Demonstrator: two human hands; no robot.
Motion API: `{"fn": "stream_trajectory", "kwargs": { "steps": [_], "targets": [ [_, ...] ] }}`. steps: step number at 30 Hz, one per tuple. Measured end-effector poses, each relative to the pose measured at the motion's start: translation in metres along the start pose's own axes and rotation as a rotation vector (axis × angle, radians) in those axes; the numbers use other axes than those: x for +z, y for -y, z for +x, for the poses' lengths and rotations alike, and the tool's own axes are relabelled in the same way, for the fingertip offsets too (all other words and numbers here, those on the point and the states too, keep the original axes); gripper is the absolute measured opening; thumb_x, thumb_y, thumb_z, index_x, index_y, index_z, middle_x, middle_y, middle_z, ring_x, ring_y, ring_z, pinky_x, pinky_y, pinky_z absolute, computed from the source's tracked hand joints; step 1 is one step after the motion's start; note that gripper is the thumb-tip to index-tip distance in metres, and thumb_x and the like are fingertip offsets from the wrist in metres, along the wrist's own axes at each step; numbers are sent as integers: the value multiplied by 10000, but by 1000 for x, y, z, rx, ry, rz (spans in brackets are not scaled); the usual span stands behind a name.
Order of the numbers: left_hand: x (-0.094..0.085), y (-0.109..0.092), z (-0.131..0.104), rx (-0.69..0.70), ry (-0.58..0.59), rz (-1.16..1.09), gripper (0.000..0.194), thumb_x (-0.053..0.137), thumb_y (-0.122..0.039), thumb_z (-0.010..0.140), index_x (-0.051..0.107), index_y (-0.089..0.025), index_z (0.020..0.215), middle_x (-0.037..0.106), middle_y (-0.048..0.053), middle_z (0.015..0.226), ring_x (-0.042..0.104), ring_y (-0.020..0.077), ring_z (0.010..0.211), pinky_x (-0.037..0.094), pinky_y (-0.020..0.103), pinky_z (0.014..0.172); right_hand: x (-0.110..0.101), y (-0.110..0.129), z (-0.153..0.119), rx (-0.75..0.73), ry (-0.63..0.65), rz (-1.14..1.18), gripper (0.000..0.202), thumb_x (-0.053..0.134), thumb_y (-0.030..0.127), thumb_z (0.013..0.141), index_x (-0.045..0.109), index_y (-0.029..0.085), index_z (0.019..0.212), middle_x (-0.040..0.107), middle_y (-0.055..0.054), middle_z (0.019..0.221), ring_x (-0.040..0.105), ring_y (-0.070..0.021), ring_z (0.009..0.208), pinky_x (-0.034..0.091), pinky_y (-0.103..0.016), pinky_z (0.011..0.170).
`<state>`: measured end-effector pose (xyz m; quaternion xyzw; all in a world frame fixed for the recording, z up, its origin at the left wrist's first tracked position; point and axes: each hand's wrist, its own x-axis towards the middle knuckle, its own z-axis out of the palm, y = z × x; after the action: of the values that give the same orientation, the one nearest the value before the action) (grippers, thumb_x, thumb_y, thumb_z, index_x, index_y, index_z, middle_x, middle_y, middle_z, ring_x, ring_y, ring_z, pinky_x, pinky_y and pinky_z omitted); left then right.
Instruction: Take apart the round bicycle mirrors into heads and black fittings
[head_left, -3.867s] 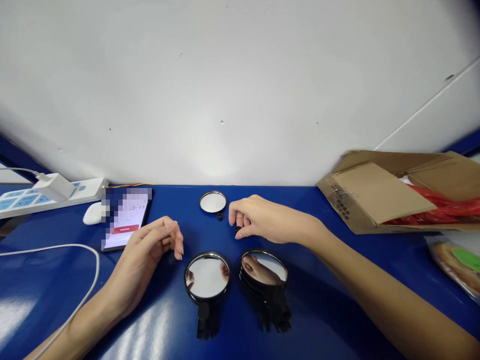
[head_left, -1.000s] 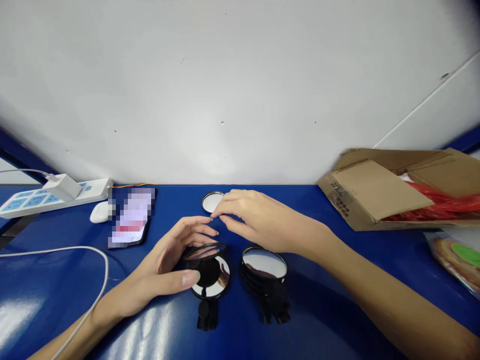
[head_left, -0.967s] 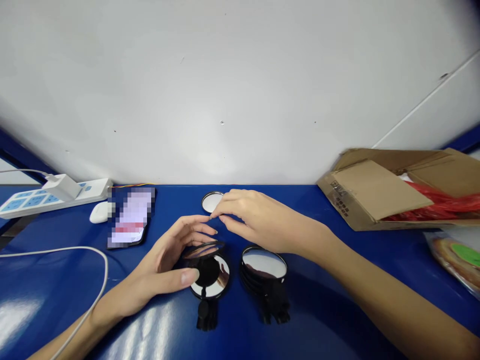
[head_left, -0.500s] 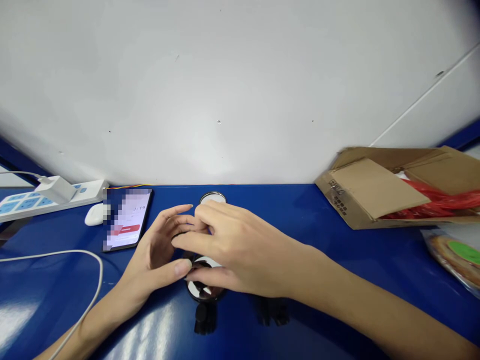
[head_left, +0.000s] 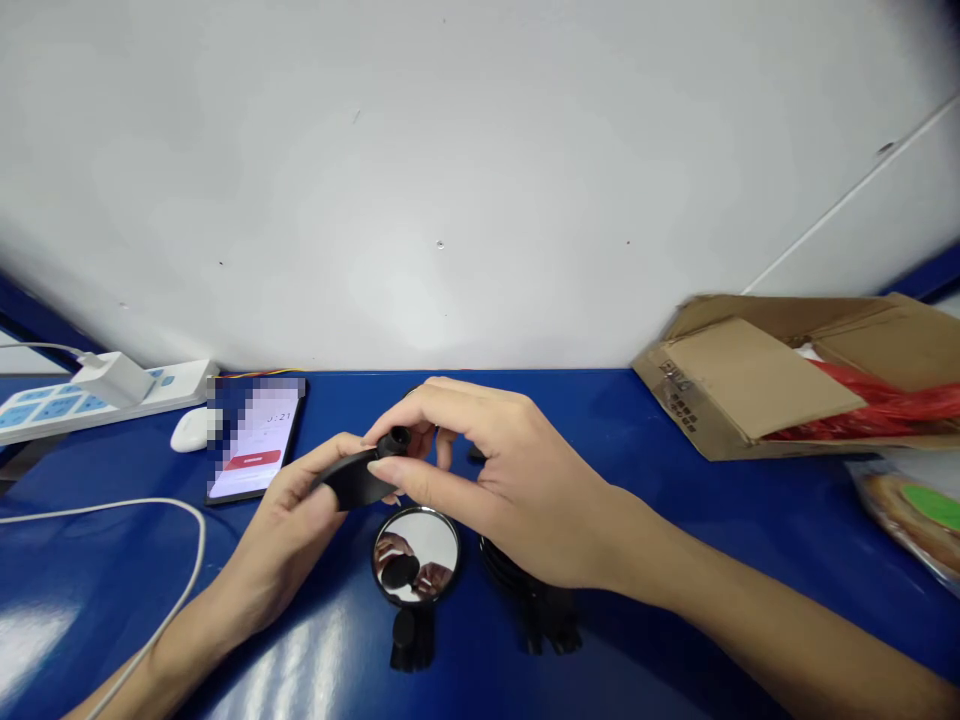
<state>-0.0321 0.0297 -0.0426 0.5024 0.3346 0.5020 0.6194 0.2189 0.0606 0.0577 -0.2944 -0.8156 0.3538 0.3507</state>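
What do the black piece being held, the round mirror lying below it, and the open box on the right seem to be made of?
Black piece: probably plastic with a satin-matte finish, going by its soft, dull sheen. Round mirror: likely glass, glossy and showing clear reflections, though coated plastic can't be ruled out. Open box: cardboard, dull and brown, with creased flaps and printed marks.

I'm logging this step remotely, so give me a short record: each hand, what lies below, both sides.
left hand: grips flat black disc-shaped piece
right hand: touches its short cylindrical stub
below hands: round black-rimmed mirror on glossy blue table
left side: black phone, white power strip
right side: open brown cardboard box holding crumpled red plastic
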Motion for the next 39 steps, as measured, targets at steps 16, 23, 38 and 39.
{"fn": "stream_trajectory", "kwargs": {
  "steps": [16,23,38,39],
  "targets": [
    [12,-17,4,-236,-58,-132,255,995,-366,1012,812,-238,1135,842,14,835,800,154,661,647,156,522,0,-11,-1,-76,206,-464,192,637,156,1167,711,135,1342,774,-129,1300,738,-210,971,578,-361,824],
    [14,-11,2,-236,-91,-22,399,1017,-462,974,700,-228,1033,812,3,696,560,66,388,444,95,357,6,-6,-1,-124,245,-801,243,761,380,1192,699,146,1215,774,-85,1075,717,-236,854,440,-377,644],
    [14,-22,-1,-369,13,101,395,1012,-458,957,681,-262,1044,852,39,771,628,112,447,388,102,355,-6,-3,-4,-140,606,-750,250,621,-6,1120,706,204,1013,777,-53,997,671,-224,820,414,-388,679],
    [13,-23,-1,-388,48,92,394,1008,-470,961,682,-263,1041,853,45,773,633,114,447,375,101,356,-8,-1,-5,-128,636,-713,264,611,-4,1122,713,211,1006,783,-51,998,664,-222,808,405,-386,669]
  ]
}}
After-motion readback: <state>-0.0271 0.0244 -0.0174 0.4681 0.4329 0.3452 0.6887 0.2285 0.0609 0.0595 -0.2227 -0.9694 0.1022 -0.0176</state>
